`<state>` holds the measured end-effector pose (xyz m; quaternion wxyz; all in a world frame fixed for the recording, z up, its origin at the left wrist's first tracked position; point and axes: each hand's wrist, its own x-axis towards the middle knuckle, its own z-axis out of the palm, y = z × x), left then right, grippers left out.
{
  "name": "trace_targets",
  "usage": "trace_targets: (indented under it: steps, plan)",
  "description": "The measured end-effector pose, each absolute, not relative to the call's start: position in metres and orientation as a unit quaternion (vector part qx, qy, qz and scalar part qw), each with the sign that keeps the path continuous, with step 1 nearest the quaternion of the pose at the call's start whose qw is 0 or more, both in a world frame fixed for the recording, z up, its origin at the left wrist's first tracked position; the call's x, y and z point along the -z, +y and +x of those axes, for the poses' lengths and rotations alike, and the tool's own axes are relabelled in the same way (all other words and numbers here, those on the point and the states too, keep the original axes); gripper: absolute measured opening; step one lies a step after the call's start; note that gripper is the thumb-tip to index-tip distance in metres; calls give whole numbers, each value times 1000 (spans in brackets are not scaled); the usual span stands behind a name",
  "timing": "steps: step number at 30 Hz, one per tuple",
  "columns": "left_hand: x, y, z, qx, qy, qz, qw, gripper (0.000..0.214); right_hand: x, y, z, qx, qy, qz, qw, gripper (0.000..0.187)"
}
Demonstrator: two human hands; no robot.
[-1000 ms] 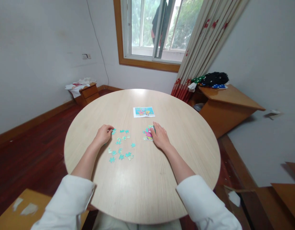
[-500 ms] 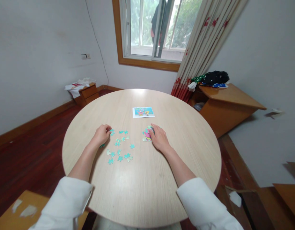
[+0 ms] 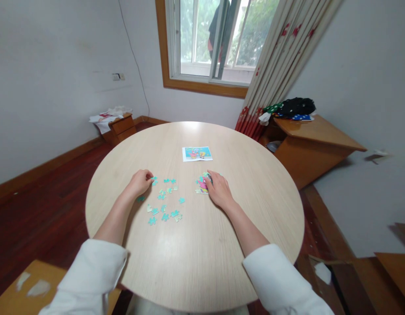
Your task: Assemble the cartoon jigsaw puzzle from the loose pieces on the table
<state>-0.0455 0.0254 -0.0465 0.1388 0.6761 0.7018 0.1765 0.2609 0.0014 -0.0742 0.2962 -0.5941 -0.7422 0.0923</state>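
Note:
My left hand [image 3: 140, 182] is at the left of the loose pieces, its fingers closed at the edge of a teal jigsaw puzzle piece [image 3: 154, 181]. Several loose teal and pale puzzle pieces [image 3: 165, 216] lie scattered between my hands, some of them overlapping. My right hand [image 3: 219, 189] is curled over the right side of a partly joined jigsaw puzzle [image 3: 202, 184] with pink, yellow and teal parts. Its thumb and fingertips hold that section against the table, and the palm hides some of it. Beyond both hands lies a printed cartoon picture [image 3: 197, 154].
All this lies on a round pale wooden table [image 3: 195, 262]. A tilted wooden desk [image 3: 317, 148] with clothes [image 3: 296, 107] on it stands at the right, near the curtain [image 3: 281, 57]. A small wooden cabinet [image 3: 122, 125] is at the back left. Outside the window [image 3: 195, 39] hangs something dark.
My left hand has barely shifted, its fingers still at the teal piece. The right hand stays on the joined section. The whole view has moved very slightly.

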Motion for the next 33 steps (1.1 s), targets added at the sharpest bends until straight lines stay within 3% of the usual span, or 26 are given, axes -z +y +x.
trace_targets:
  steps: [7,13,18,25,33]
  plan:
    - [45,26,-38,-175,710,670,129,6,74,2,261,-88,-743,-595,294,40]
    - [41,21,-30,-255,689,667,124,7,70,0,259,-101,-735,-604,292,39]
    - [24,23,2,-371,626,654,207,28,68,-1,256,-95,-722,-616,298,38]
    - [27,34,77,-422,514,640,385,21,63,0,260,-80,-732,-589,333,34]
    - [60,29,101,-446,493,653,363,11,56,15,254,-110,-765,-547,323,25]
